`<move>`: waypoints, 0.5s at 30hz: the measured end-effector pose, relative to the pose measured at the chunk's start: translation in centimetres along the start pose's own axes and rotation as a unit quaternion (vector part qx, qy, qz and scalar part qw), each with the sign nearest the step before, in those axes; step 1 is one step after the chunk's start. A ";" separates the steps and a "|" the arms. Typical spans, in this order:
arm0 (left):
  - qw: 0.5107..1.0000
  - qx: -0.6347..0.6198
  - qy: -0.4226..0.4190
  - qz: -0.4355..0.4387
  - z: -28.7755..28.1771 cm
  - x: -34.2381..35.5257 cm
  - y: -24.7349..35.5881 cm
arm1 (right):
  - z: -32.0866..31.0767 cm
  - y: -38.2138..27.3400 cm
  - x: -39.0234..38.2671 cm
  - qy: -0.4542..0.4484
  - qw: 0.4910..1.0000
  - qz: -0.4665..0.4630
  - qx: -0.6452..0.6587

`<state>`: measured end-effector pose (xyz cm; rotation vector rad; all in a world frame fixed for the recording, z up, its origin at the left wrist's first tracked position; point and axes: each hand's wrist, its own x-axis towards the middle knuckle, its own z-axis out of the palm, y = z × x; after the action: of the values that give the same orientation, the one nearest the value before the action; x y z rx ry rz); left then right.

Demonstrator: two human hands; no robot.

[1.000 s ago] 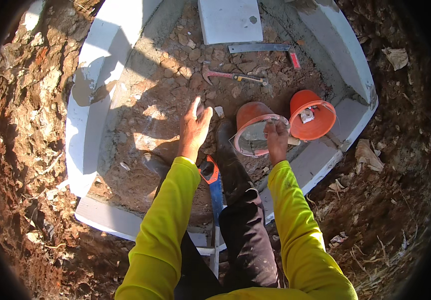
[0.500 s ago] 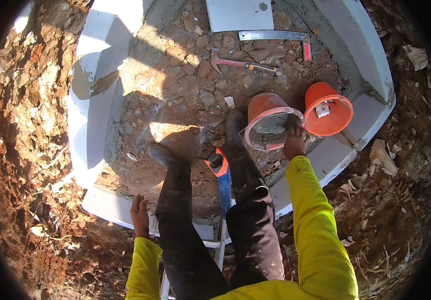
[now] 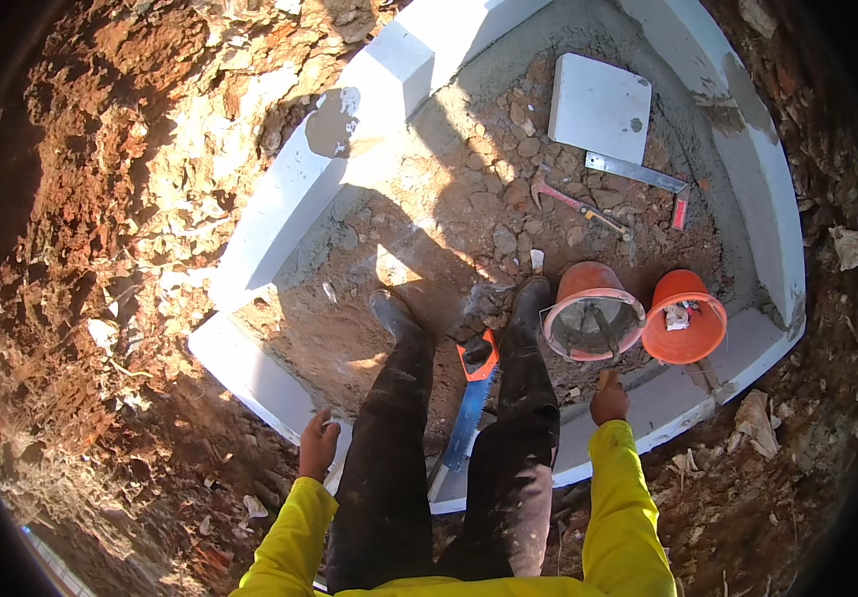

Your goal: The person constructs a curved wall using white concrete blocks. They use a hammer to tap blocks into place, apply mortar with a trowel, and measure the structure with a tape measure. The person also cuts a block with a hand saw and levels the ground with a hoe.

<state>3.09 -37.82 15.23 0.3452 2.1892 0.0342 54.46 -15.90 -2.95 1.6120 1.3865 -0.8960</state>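
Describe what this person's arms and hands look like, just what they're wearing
Both arms are covered by long, bright yellow sleeves that end at the wrists. The left hand and right hand are bare: no gloves, and no watch or rings can be made out. The sleeves look plain, without visible markings.

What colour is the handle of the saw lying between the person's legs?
The saw has an orange and black handle and a blue blade, seen best in the head view.

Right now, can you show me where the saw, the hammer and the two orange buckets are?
Hand saw (image 3: pixel 471 403): head view, on its blue blade.
Hammer (image 3: pixel 576 203): head view, on its handle.
Left orange bucket (image 3: pixel 588 283): head view, on its outer wall.
Right orange bucket (image 3: pixel 693 344): head view, on its rim.
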 end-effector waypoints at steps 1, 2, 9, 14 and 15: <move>1.000 -0.008 0.000 0.002 0.0 0.6 -0.4 | 0.2 -0.1 0.8 -0.009 1.000 0.005 -0.005; 1.000 -0.015 -0.007 0.002 0.2 1.0 -0.7 | 0.8 0.8 1.9 -0.022 1.000 0.016 -0.012; 0.999 -0.008 -0.003 0.048 -2.1 2.9 -1.0 | 2.2 -0.8 -1.9 0.045 0.998 0.026 0.034; 0.993 -0.104 0.008 0.056 -4.0 1.3 4.6 | 2.4 -4.2 -8.7 0.092 0.831 -0.012 0.548; 0.992 -0.086 0.000 0.087 -3.9 1.0 5.6 | 0.2 -7.3 -10.4 0.062 0.773 -0.018 0.631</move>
<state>0.76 -31.77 17.62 0.4372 2.1325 0.3173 45.70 -19.87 5.41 2.6137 0.8157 -2.0195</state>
